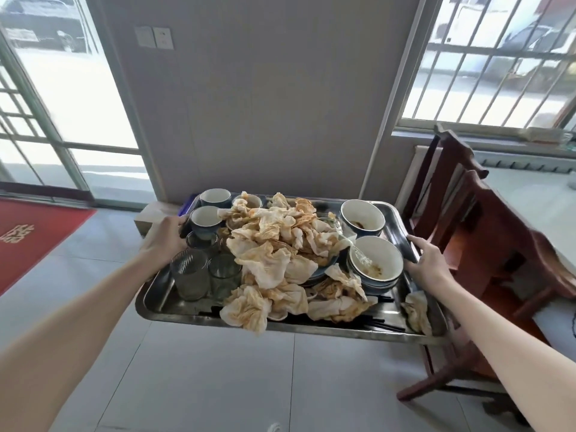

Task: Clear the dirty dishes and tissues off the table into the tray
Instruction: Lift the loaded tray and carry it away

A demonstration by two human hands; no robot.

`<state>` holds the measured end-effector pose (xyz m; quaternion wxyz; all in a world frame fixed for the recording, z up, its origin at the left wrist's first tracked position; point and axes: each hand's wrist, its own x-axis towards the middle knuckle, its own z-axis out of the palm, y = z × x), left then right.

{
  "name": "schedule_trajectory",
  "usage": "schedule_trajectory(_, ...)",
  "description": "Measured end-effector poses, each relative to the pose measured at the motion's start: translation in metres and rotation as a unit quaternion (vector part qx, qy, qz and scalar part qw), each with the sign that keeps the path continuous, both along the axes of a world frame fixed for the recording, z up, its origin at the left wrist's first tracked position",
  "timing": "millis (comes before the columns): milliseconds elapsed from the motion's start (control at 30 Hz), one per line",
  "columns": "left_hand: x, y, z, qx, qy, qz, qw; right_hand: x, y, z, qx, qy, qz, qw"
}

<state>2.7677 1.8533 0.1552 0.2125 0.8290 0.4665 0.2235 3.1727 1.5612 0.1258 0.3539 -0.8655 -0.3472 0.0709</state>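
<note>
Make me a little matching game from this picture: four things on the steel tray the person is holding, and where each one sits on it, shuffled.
Things on the shiny steel tray:
1. crumpled, orange-stained paper tissues
2. clear ribbed drinking glasses
3. stacked blue bowls with white insides
4. thin black chopsticks

Places:
A. lying flat along the near rim
B. right side
C. heaped across the middle
D. near-left corner

Pairs: 1-C, 2-D, 3-B, 4-A.
</note>
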Motion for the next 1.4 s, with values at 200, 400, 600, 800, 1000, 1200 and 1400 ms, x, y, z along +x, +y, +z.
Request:
schedule_trajectory(200, 0.086, 0.103, 0.010, 0.014, -0.010, -0.010, 1.000, 0.080, 0.095, 0.004, -0.008, 0.002, -0.027, 1.000)
schedule_trajectory(400, 0.167, 0.184, 0.013, 0.012, 0.025, -0.003, 1.000, 0.155, 0.173, 0.003, -0.009, -0.005, -0.038, 0.999)
schedule_trajectory(600, 0.247, 0.258, 0.004, -0.014, 0.034, -0.004, 0.999, 0.233, 0.249, -0.019, -0.008, 0.002, -0.038, 0.999)
schedule_trajectory(800, 0.342, 0.349, -0.020, -0.044, 0.018, 0.023, 0.999, 0.330, 0.340, -0.038, -0.009, 0.026, -0.032, 0.999)
schedule_trajectory(1000, 0.420, 0.423, -0.035, -0.051, -0.027, 0.024, 0.998, 0.414, 0.419, -0.043, -0.005, 0.011, -0.028, 1.000)
schedule_trajectory(1200, 0.473, 0.488, -0.051, -0.066, -0.012, 0.032, 0.997, 0.462, 0.478, -0.060, -0.005, 0.040, -0.031, 0.999)
schedule_trajectory(1400, 0.509, 0.551, -0.088, -0.091, 0.031, 0.038, 0.995, 0.484, 0.519, -0.091, -0.007, 0.061, -0.054, 0.997)
